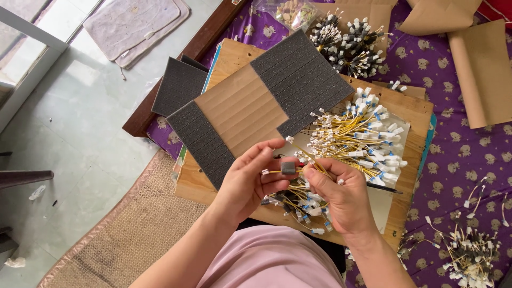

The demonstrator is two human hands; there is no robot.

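A purple patterned cloth (pixel 458 154) is spread across the right and far part of the scene, and a pale tiled floor (pixel 69 122) is seen at the left, with a woven mat (pixel 133 224) at the near left. A wooden board (pixel 410 112) is laid on the cloth in the middle. On its left half a sheet of brown cardboard (pixel 242 109) is placed, partly covered with dark grey foam strips (pixel 304 74); more foam sheets (pixel 178 85) are stacked just to the left. Brown paper (pixel 482 69) is folded at the far right. On the right half of the board a heap of yellow wires with white connectors (pixel 368 138) is piled; a darker bundle (pixel 346 40) is seen at the far edge, and another loose bundle (pixel 469 256) lies at the near right.

The left hand (pixel 248 184) and the right hand (pixel 344 194) are held together near the middle, over the near edge of the board. A small grey foam piece (pixel 288 168) is pinched between the left thumb and fingers, wrapped around a yellow wire (pixel 274 172). The right fingers are closed narrowly on the same wire just right of the foam
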